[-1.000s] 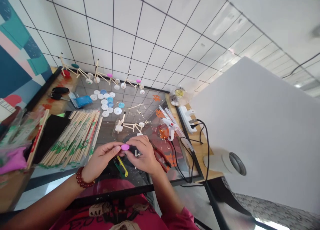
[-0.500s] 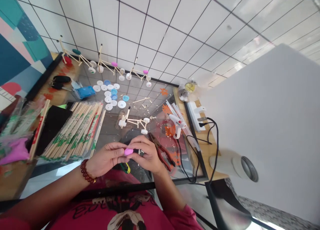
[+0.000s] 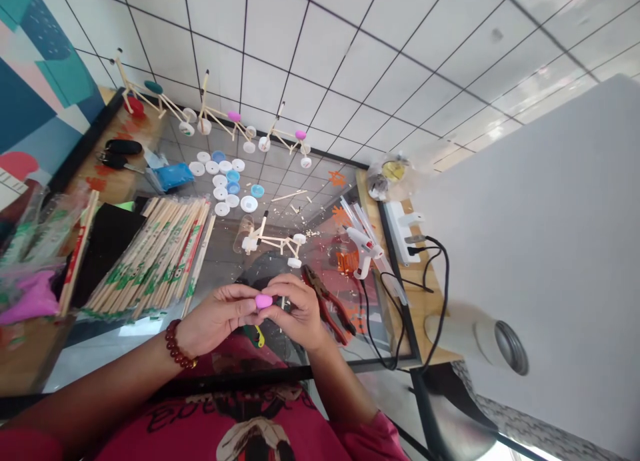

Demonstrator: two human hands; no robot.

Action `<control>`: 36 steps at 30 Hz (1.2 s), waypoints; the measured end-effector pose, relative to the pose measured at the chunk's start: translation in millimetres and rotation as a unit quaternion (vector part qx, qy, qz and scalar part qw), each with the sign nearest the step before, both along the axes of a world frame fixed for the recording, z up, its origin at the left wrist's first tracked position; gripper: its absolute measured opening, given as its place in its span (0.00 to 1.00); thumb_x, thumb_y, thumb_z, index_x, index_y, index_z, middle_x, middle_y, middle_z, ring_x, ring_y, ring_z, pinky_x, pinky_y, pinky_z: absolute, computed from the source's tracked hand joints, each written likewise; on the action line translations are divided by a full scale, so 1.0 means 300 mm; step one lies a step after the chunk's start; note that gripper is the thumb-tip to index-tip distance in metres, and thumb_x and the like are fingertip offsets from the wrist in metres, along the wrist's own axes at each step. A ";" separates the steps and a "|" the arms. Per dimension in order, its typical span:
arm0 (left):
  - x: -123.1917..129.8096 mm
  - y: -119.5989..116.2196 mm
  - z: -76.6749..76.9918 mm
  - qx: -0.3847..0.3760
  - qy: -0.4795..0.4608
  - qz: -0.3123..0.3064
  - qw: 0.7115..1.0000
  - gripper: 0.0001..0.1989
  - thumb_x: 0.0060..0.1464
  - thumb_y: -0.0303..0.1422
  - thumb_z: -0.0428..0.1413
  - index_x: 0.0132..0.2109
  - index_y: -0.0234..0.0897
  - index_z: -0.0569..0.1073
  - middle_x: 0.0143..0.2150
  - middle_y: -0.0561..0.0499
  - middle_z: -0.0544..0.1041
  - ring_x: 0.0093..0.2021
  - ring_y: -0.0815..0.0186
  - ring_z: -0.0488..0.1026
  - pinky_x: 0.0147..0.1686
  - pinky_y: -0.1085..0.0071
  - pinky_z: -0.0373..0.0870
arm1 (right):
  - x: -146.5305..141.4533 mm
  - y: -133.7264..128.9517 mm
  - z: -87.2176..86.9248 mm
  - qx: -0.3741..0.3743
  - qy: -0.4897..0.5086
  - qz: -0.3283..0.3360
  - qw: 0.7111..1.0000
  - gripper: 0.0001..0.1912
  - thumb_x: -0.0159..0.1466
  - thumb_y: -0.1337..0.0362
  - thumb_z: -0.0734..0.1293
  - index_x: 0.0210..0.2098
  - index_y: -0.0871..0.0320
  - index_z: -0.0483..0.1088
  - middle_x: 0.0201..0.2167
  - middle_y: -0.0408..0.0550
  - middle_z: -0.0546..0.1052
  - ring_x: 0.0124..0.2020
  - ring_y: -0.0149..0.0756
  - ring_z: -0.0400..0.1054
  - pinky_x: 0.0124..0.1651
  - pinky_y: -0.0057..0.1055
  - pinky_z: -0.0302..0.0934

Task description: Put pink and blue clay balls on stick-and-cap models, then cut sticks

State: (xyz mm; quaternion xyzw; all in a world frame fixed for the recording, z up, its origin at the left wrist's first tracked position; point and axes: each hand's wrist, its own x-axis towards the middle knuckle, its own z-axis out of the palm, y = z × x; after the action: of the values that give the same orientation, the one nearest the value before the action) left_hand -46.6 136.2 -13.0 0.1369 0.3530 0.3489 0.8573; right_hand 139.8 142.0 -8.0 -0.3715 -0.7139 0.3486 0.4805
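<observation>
A small oval lump of pink modelling clay (image 3: 263,301) is pinched between my two hands, just above the near part of the glass tabletop. My left hand (image 3: 220,317), with a red bead bracelet at the wrist, presses it from the left with thumb and fingertips. From the right, my right hand (image 3: 297,311) closes its thumb and fingers on the same lump. Straight beyond the hands stands a small wheeled frame of wooden sticks (image 3: 275,239) with white caps for wheels. Pliers with red handles (image 3: 330,305) lie beside my right hand.
Bundled wrapped chopsticks (image 3: 153,257) and a bag of pink clay (image 3: 30,297) lie left. White and blue bottle caps (image 3: 227,181) are spread farther back. Several finished stick vehicles (image 3: 225,122) line the far edge. A glue gun (image 3: 364,249), its cable and a power strip (image 3: 401,231) are right.
The whole view has shifted slightly, so the table's things sit a little farther right. Both hands keep hold of the pink clay, which shows a slightly larger, rounder face.
</observation>
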 end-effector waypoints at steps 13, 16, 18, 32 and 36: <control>0.005 -0.013 -0.028 0.041 -0.004 0.009 0.999 0.12 0.44 0.36 0.73 0.37 0.38 0.86 0.32 0.49 0.85 0.32 0.70 0.79 0.38 0.75 0.78 | 0.000 -0.002 -0.015 0.054 -0.044 -0.018 0.997 0.10 0.65 0.60 0.73 0.45 0.54 0.76 0.36 0.49 0.79 0.37 0.34 0.74 0.42 0.33 0.71; 0.006 -0.010 -0.024 0.041 0.009 0.008 0.999 0.11 0.43 0.35 0.73 0.36 0.38 0.86 0.31 0.49 0.85 0.32 0.70 0.80 0.38 0.76 0.78 | 0.003 -0.002 -0.022 0.091 -0.060 -0.020 0.994 0.12 0.65 0.61 0.73 0.48 0.54 0.75 0.37 0.49 0.79 0.37 0.35 0.73 0.43 0.36 0.70; 0.006 -0.006 -0.018 0.035 0.008 0.007 0.999 0.12 0.42 0.35 0.74 0.36 0.37 0.86 0.33 0.48 0.85 0.33 0.68 0.80 0.39 0.74 0.79 | 0.007 -0.003 -0.024 0.093 -0.071 -0.019 0.993 0.12 0.66 0.62 0.72 0.49 0.54 0.75 0.38 0.49 0.79 0.38 0.35 0.73 0.43 0.36 0.70; -0.007 0.013 0.000 -0.055 -0.019 0.007 0.998 0.12 0.45 0.36 0.73 0.35 0.34 0.84 0.33 0.47 0.84 0.34 0.66 0.80 0.37 0.70 0.82 | 0.002 -0.004 -0.027 0.059 -0.097 -0.015 0.993 0.15 0.66 0.64 0.71 0.53 0.51 0.75 0.40 0.48 0.78 0.40 0.34 0.74 0.44 0.33 0.71; -0.006 0.007 0.011 -0.024 -0.016 -0.001 1.000 0.15 0.47 0.40 0.71 0.38 0.34 0.85 0.34 0.45 0.83 0.35 0.64 0.79 0.36 0.69 0.82 | 0.007 -0.004 -0.028 0.049 -0.087 -0.033 0.994 0.14 0.65 0.62 0.72 0.51 0.51 0.76 0.39 0.48 0.79 0.40 0.35 0.73 0.44 0.33 0.71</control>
State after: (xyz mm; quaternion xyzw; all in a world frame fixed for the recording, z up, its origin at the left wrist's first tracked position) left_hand -48.3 138.2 -9.7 0.1112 0.3469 0.3417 0.8663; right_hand 141.8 140.7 -16.4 -0.3993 -0.7566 0.2638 0.4455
